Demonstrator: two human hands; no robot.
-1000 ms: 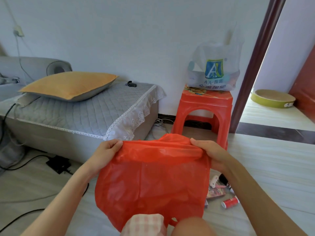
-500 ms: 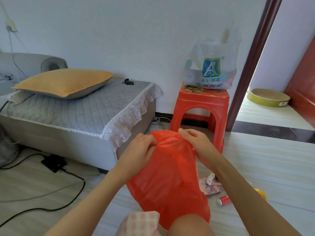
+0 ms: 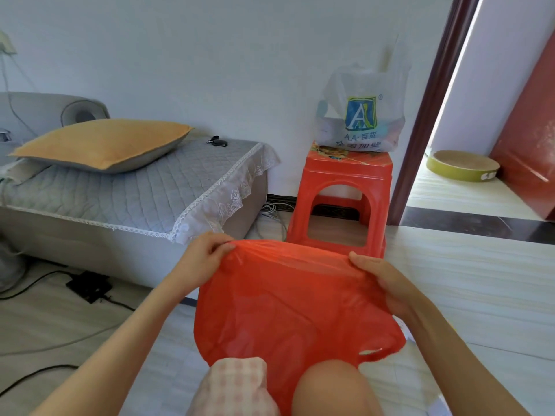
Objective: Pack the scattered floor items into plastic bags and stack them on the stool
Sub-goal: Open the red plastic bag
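Observation:
A red plastic bag [image 3: 288, 304] hangs spread out in front of me above my knees. My left hand [image 3: 207, 253] pinches its top edge on the left, and my right hand [image 3: 381, 280] grips the top edge on the right. Behind it stands a red plastic stool [image 3: 345, 187] against the wall. A filled white plastic bag [image 3: 360, 115] with a blue and green logo sits on the stool. The red bag hides the small floor items behind it.
A grey bed [image 3: 135, 193] with an orange pillow [image 3: 105, 142] stands at the left. Black cables and a power adapter [image 3: 88, 285] lie on the floor beside it. A doorway at the right opens onto a round yellow-green tray [image 3: 462, 165].
My hands had bunched the bag's top together half a second ago; now they have moved apart again and the bag is stretched wide, covering the small items on the floor.

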